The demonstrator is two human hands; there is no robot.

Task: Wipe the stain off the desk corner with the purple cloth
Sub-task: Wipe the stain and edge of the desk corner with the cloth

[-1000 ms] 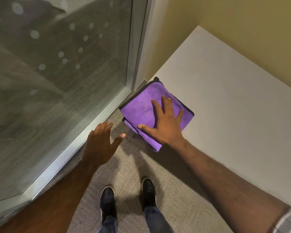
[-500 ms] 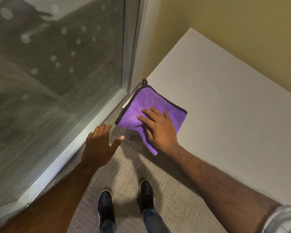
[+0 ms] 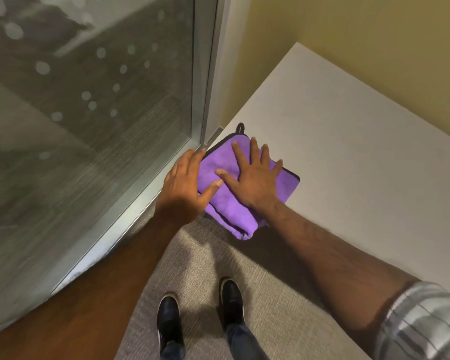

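1. Head view: right hand point(image 3: 255, 183) flat and spread on the purple cloth point(image 3: 231, 193), palm down, fingers straight, pressing and not clenched around anything.
2. Left hand point(image 3: 185, 188) also open, lying at the left edge of the cloth, thumb resting on the purple fabric, the other fingers point(image 3: 190, 158) reaching over the cloth's far-left border, just beside the metal frame point(image 3: 140, 211) of the glass.
3. Thumbs of both hands very near each other on the cloth, almost touching.
4. Cloth folded, with dark trim, lying on the near-left corner of the desk point(image 3: 348, 165); a thick folded part hanging over the desk edge toward the floor.
5. Small dark loop point(image 3: 240, 127) sticking out from the far corner of the cloth, lying on the white desk top.
6. Stain itself not visible; corner covered by cloth and hands.
7. Desk white, running to the right along the yellow wall point(image 3: 348, 48).
8. Glass panel point(image 3: 89, 100) with pale round dots on the left.
9. Below: grey carpet point(image 3: 270, 307) and two black shoes point(image 3: 169, 318), standing close to the desk corner.
10. Striped sleeve point(image 3: 424, 323) on the right arm at the lower right border.
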